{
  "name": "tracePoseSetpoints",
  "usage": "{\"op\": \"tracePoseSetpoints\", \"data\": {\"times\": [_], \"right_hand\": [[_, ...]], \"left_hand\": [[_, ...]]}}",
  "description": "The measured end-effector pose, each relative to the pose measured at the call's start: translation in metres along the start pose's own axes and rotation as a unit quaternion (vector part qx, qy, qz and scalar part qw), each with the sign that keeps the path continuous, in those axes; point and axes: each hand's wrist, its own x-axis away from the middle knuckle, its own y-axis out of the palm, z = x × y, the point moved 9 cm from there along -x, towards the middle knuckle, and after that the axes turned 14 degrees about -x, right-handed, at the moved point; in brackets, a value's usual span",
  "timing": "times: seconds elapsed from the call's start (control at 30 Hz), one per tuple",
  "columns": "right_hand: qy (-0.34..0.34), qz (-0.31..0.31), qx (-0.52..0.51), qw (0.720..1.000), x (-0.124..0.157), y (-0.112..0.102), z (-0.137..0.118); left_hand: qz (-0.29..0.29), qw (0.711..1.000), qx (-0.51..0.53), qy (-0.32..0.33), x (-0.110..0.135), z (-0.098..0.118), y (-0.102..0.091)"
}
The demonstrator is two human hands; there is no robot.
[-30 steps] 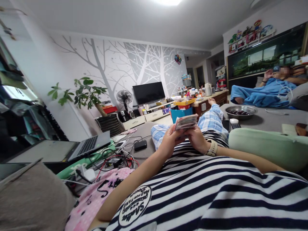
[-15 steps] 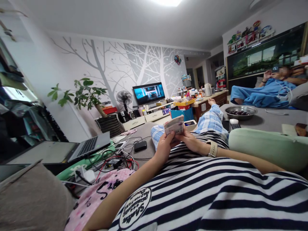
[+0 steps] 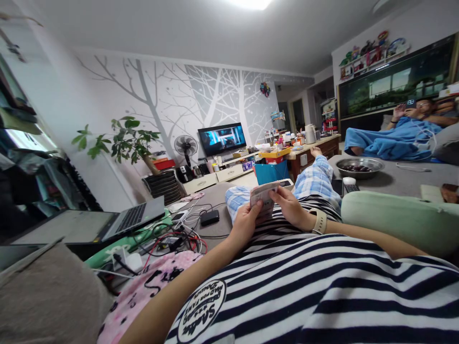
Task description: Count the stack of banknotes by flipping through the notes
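Observation:
A small stack of banknotes (image 3: 261, 195), pale with a purplish tint, is held above my lap. My left hand (image 3: 247, 220) grips its lower left side, with the thumb pressed on the front face. At the upper right edge, my right hand (image 3: 291, 206) pinches the notes between thumb and fingers. How many notes that hand holds is not clear. Just beyond the notes stand a blue box or bag (image 3: 272, 172) and a light-rimmed tray (image 3: 287, 184), partly hidden by my right hand.
To the left lie a laptop (image 3: 132, 217), tangled cables (image 3: 179, 234) and a black box (image 3: 209, 218). A metal bowl of dark round fruit (image 3: 359, 167), a remote control (image 3: 351, 188) and a green cushion (image 3: 394, 220) are on the right. Another person under a blue blanket (image 3: 390, 138) holds a phone.
My right hand has moved from the stack's lower right side up to its upper right edge. The notes have dropped slightly and tilted.

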Motion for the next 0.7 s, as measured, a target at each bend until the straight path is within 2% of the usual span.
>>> {"op": "tracePoseSetpoints", "data": {"times": [0.13,0.27,0.4,0.57,0.7], "right_hand": [[0.002,0.034,-0.021,0.999,0.001,-0.005,-0.002],[0.080,0.078,-0.088,0.990,0.000,-0.013,0.014],[0.133,0.117,-0.147,0.973,0.000,-0.016,0.028],[0.137,0.119,-0.221,0.958,0.001,-0.011,0.032],[0.159,0.117,-0.242,0.950,0.002,-0.010,0.040]], "left_hand": [[-0.018,1.000,0.002,-0.003,0.004,0.003,0.006],[-0.044,0.999,-0.013,0.010,0.011,0.009,0.014],[-0.027,0.999,-0.036,-0.006,0.013,0.010,0.012],[-0.017,1.000,-0.021,-0.014,0.014,0.012,0.012],[-0.005,1.000,-0.011,-0.029,0.011,0.008,0.015]]}}
